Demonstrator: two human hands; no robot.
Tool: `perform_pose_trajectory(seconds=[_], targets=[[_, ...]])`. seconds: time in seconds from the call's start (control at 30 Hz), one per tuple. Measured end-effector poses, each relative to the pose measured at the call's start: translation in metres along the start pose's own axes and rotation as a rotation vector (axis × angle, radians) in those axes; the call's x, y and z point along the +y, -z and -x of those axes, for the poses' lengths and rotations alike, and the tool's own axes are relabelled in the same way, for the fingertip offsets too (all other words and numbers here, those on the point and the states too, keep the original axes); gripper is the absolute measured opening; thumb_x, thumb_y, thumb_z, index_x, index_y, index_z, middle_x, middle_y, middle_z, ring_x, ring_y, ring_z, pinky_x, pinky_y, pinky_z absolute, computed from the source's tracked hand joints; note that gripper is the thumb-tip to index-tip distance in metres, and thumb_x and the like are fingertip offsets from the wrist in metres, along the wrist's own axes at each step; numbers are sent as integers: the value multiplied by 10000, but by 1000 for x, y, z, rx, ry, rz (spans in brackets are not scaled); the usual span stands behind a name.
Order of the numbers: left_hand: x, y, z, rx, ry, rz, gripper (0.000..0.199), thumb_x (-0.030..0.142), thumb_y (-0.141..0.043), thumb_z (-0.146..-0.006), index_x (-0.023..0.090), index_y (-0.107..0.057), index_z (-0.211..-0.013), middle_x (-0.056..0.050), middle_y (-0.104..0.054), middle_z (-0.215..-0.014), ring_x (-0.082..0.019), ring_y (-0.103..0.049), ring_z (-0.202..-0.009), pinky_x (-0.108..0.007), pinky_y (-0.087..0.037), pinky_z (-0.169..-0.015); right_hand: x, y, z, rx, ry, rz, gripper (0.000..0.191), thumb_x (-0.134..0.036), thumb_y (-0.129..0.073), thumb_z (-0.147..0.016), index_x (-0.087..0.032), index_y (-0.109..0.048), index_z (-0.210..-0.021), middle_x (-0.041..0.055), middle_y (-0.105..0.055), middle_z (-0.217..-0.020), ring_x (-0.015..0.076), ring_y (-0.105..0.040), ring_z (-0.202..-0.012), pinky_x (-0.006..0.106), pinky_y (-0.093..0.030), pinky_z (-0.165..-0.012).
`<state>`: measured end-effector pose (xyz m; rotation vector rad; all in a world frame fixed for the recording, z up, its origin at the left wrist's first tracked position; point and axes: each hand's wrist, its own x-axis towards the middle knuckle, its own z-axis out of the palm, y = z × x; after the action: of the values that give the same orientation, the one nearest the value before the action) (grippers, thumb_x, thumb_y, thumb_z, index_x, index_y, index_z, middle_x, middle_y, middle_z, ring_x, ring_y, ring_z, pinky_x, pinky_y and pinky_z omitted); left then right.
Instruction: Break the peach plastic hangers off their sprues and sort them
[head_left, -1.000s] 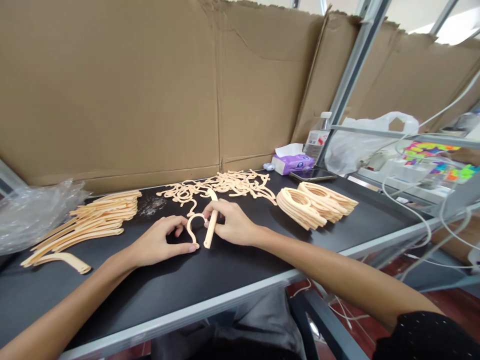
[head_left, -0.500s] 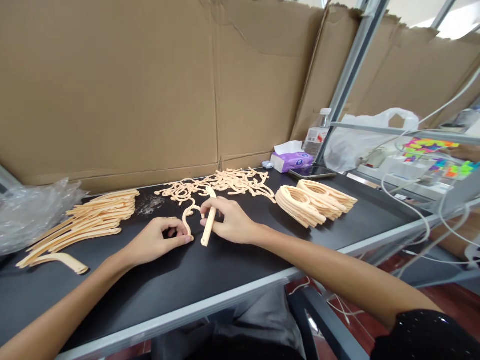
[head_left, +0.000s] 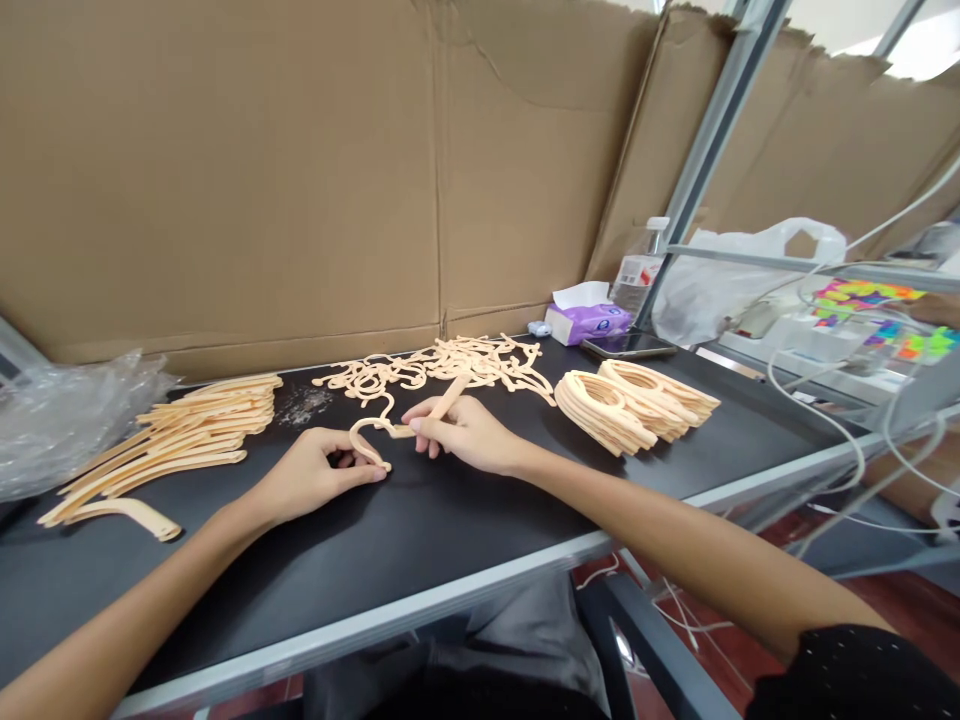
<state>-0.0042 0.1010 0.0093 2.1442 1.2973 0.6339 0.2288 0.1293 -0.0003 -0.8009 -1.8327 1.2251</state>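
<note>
My left hand pinches the lower end of a beige plastic hanger hook between thumb and fingers, just above the black tabletop. In my right hand is a flat beige hanger arm, its upper part slanting up and to the right. My fingers cover its middle. A beige end reaches left from these fingers and meets or overlaps the hook's side; whether the two are joined I cannot tell. Behind the hands lies a loose heap of beige hooks.
Hanger arms are stacked at left near crumpled clear plastic. Beige pieces with round openings stand in bundles at right. Behind them are a phone, a tissue pack and a bottle. Cardboard walls the back.
My right hand has turned the hanger arm, so its upper end now leans right instead of standing nearly upright. The hook in my left hand has tipped and shifted slightly left.
</note>
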Motion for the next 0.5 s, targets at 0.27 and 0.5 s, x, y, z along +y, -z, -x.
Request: perform_pose_trajectory(seconds=[0.27, 0.5], targets=[[2, 0, 1, 30, -83, -51, 289, 490, -688, -780, 220, -789, -792, -33, -716, -736, -191, -611, -709, -302, -482, -669, -3, -2, 5, -59, 27, 108, 66, -215, -639, -793, -153, -648, -812, 13, -666, -692, 121, -613, -609, 261, -497, -614], [7, -1, 4, 61, -164, -152, 344, 500, -636, -826, 191, -758, -738, -29, -687, -672, -146, -569, -602, -257, -441, -581, -5, -1, 5, 39, 48, 227, 72, -211, -631, -788, -164, -682, -809, 6, -673, -712, 125, -617, -651, 262, -475, -636]])
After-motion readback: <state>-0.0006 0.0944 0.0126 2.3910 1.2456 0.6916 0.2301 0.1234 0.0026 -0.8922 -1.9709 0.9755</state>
